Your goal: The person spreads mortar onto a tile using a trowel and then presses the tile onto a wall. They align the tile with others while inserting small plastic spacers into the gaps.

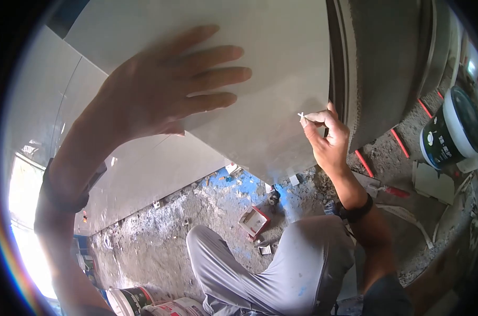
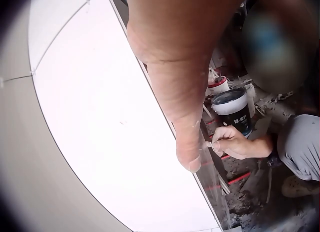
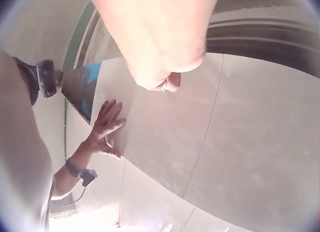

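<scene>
A large pale wall tile (image 1: pixel 281 52) fills the upper middle of the head view. My left hand (image 1: pixel 168 87) lies spread against its face, fingers straight and apart. Near the tile's right edge, my right hand (image 1: pixel 331 139) pinches a small white cross-shaped tile spacer (image 1: pixel 301 115) between thumb and fingertips. From the left wrist, my left thumb (image 2: pixel 187 147) shows at the tile edge, with my right hand (image 2: pixel 235 144) just beyond it. In the right wrist view the curled right fingers (image 3: pixel 172 82) mostly hide the spacer.
A dark green and white bucket (image 1: pixel 449 129) stands at right, near several red strips (image 1: pixel 399 143) and a red-handled tool (image 1: pixel 394 191) on the dusty floor. An open small box (image 1: pixel 254 222) lies before my knees. More buckets (image 1: pixel 128 301) stand at lower left.
</scene>
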`<state>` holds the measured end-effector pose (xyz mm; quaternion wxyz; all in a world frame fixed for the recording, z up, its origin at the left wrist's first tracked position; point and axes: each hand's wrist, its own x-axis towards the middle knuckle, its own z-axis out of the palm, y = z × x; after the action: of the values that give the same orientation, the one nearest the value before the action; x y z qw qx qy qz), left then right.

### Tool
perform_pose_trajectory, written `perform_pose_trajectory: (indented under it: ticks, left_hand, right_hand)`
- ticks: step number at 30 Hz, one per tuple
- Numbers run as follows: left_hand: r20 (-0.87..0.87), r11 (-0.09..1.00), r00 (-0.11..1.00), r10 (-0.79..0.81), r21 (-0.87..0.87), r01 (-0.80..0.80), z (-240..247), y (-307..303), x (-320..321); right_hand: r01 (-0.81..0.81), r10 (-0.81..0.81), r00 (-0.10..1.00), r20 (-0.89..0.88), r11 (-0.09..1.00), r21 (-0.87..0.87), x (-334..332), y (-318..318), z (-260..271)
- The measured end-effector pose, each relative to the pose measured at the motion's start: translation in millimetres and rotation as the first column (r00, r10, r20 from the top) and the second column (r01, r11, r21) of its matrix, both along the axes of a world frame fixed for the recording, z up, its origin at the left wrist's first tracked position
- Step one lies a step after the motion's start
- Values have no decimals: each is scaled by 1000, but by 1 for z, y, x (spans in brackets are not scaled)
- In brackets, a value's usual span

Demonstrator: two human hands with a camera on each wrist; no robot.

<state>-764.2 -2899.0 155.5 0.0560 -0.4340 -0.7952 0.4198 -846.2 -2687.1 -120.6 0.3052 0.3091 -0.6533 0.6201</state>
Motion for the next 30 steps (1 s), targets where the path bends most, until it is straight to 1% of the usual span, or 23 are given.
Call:
perform_pose_trajectory:
  ticks: [2, 3, 5, 6, 7, 8, 10, 11, 12, 13, 14, 15, 17, 18, 20, 22, 23, 25, 26, 27, 28, 29, 30]
  left_hand:
    - [-54, 1000, 998, -20, 12, 20, -3, -1, 2]
    - [-52, 1000, 999, -15, 16, 16, -5, -2, 4]
    - [-134, 992, 990, -44, 114, 59, -10, -3, 10]
    - [-136, 992, 990, -39, 117, 55, -16, -5, 18]
    - [-223, 948, 975, 1, 310, 70, -29, -6, 30]
    - [-301, 867, 952, 56, 488, 103, -44, -9, 43]
    - [-399, 676, 877, 267, 727, 125, -91, -13, 72]
    - [-305, 494, 868, 392, 866, 81, -127, -17, 80]
    - [-186, 279, 850, 494, 959, 48, -163, -20, 83]
    - [-100, 166, 826, 554, 986, 8, -196, -20, 83]
    - [-10, 47, 798, 603, 999, -23, -218, -15, 79]
    - [7, 32, 762, 647, 999, -36, -224, -7, 74]
    - [59, -18, 686, 725, 998, -66, -243, -4, 67]
    - [63, -29, 681, 730, 998, -61, -243, -2, 65]
    - [63, -63, 646, 761, 998, -24, -240, 2, 62]
    - [69, -66, 616, 784, 997, -28, -238, 5, 63]
    - [67, -65, 596, 800, 998, -25, -238, 7, 61]
    - [67, -72, 574, 816, 997, -14, -238, 8, 60]
    - [60, -71, 556, 829, 997, -2, -240, 9, 60]
    - [61, -98, 570, 820, 995, 35, -243, 9, 60]
    - [107, -146, 557, 824, 989, 25, -243, 12, 61]
    - [138, -174, 552, 822, 985, 14, -244, 14, 64]
    - [158, -194, 549, 821, 981, 7, -243, 15, 67]
  right_hand:
    - [-2, 2, 1000, 18, 1000, 9, 0, 0, 0]
    - [-17, 17, 999, 39, 1000, -5, 0, 1, 0]
    - [-26, 27, 999, 47, 1000, -9, 0, 4, 5]
    - [-31, 31, 999, 45, 1000, -6, 1, 5, 6]
    - [-55, 55, 995, 88, 999, -2, 1, 6, 5]
    - [-78, 77, 989, 129, 997, 2, 0, 7, 6]
    - [-71, 67, 991, 114, 997, 29, -2, 7, 6]
    - [-65, 58, 992, 110, 996, 61, -1, 8, 6]
    - [-67, 59, 993, 101, 995, 73, -1, 10, 8]
    - [-33, 25, 998, 55, 990, 136, 0, 11, 10]
    - [4, -5, 1000, 3, 980, 197, 0, 11, 12]
    - [-24, 15, 999, 44, 978, 207, 2, 12, 14]
    - [-23, 18, 1000, 24, 962, 272, 1, 14, 14]
    - [-16, 13, 1000, 12, 948, 317, 0, 16, 14]
    - [-35, 25, 999, 33, 937, 347, -2, 16, 14]
    - [-57, 51, 998, 24, 912, 406, -1, 17, 17]
    - [-63, 57, 998, 27, 908, 413, -3, 16, 18]
    - [-18, 52, 996, -66, 899, 437, -4, 16, 18]
    - [-18, 50, 997, -59, 893, 451, -4, 16, 15]
    - [-33, 69, 995, -71, 908, 417, -6, 17, 11]
    - [-46, 85, 993, -86, 923, 382, -8, 18, 9]
    - [-34, 93, 987, -129, 914, 404, -10, 20, 7]
    - [-50, 112, 985, -128, 911, 410, -10, 22, 5]
